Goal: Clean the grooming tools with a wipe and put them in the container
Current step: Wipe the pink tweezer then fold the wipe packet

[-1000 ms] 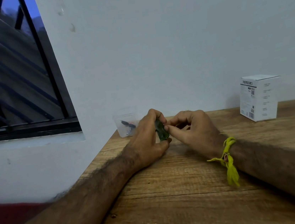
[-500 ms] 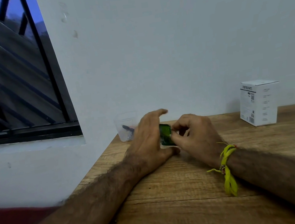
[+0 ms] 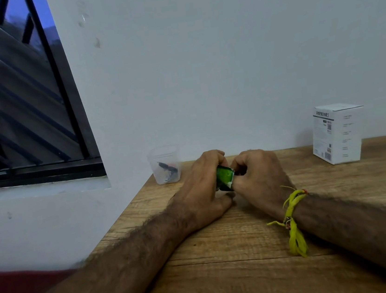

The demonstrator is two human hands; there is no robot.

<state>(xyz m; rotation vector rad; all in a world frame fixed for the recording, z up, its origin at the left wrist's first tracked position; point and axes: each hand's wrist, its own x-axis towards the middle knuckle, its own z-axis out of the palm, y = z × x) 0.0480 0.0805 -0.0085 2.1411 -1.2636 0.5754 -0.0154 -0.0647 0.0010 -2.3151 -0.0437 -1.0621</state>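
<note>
Green packet [image 3: 225,177]: small, glossy, bright green w/ a white patch at its lower right corner, prob. a wipe sachet but label unreadable. Sits between both hands, just above the wooden table [image 3: 227,276], near the back edge by the wall. Can't tell if its bottom touches the tabletop.

Left hand [image 3: 202,189]: fingers curled over the packet's top and left side, thumb lying along the table under it. Grip closed round the packet. Forearm rests on the table.

Right hand [image 3: 256,177]: fingers bent inward, fingertips pinching the packet's right edge near the white corner. Also closed on the packet. Yellow thread band [image 3: 293,216] tied at that wrist, loose ends hanging down onto the table.

Container [image 3: 165,164]: clear plastic tub, no lid on, upright at the table's back-left corner, against the wall, just left of the left hand, not touching it. Inside: a dark slim tool [image 3: 167,167] lying tilted, plus sth pale and a reddish bit under it, too small to ID.

White carton [image 3: 337,132]: closed, upright, back right of the table, well apart from the hands. Printed text + barcode on its faces, contents not visible.

Barred window [image 3: 18,94] at left.
</note>
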